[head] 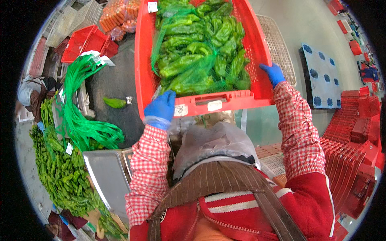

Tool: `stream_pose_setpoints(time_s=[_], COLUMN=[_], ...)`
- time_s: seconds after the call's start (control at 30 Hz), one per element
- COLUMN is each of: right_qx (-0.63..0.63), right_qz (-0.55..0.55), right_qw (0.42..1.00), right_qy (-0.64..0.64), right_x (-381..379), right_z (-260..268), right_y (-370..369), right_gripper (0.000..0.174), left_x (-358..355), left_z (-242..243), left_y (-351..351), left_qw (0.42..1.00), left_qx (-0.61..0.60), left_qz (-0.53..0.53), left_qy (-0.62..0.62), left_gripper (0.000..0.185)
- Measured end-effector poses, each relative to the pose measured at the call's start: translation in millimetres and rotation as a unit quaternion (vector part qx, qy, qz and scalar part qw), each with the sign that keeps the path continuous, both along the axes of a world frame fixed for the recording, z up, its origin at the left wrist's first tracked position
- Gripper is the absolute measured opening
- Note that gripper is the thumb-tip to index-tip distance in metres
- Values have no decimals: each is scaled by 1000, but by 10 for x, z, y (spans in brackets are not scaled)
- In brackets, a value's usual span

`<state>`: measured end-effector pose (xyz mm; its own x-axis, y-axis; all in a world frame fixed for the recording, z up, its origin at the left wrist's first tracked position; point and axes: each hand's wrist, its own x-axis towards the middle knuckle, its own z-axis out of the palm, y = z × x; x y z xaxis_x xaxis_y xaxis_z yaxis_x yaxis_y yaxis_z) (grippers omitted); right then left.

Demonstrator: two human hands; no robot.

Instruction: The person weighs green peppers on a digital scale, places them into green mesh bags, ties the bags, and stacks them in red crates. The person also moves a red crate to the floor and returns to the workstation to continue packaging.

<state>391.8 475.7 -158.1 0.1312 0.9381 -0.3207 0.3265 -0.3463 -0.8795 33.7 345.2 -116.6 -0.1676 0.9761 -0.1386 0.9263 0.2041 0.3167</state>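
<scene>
Both my hands, in blue gloves, are on a red plastic crate (143, 54) in front of my body. My left hand (159, 108) grips the near left corner of its rim. On the right side wall, my right hand (273, 73) holds the rim with the thumb pointing inward. Long green peppers (181, 45) fill much of the crate, many of them inside green mesh bags (196, 70). Paper labels (214, 105) are stuck on the crate's near wall. A single green pepper (114, 102) lies on the dark surface (105, 78) left of the crate.
Green mesh netting (75, 111) hangs in a bundle at left, above a large pepper heap (60, 168). A metal scale platform (105, 177) sits near my left arm. Bagged carrots (117, 18), a blue pallet (322, 75) and stacked red crates (340, 162) stand around. Other people work at left.
</scene>
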Motion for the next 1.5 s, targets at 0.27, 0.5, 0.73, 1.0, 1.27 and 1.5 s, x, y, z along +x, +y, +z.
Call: stream_pose_setpoints(time_s=[0.27, 0.5, 0.73, 1.0, 1.27, 1.5], right_qx=[-7, 50, 74, 51, 4, -20], right_qz=[-2, 50, 62, 50, 53, 29], right_qw=[993, 990, 988, 991, 993, 994], right_qy=[116, 126, 120, 115, 104, 101], right_x=[-155, -219, -182, -184, -103, -162], right_z=[87, 17, -227, -154, -87, 59], right_y=[-84, -87, -73, -160, -208, -260], right_gripper=[38, 40, 42, 46, 42, 47], left_x=[-40, -108, -45, 85, -771, -1071], left_z=[-69, -100, -61, -27, 40, -531], left_y=[20, 24, 10, -25, 134, 418], left_qw=[994, 983, 978, 963, 918, 686], left_qx=[17, 46, 80, 179, 355, 50], left_qz=[105, 170, 190, 182, 148, 159], left_qy=[-16, -54, -44, -89, -92, -708], left_gripper=[32, 32, 30, 22, 47, 59])
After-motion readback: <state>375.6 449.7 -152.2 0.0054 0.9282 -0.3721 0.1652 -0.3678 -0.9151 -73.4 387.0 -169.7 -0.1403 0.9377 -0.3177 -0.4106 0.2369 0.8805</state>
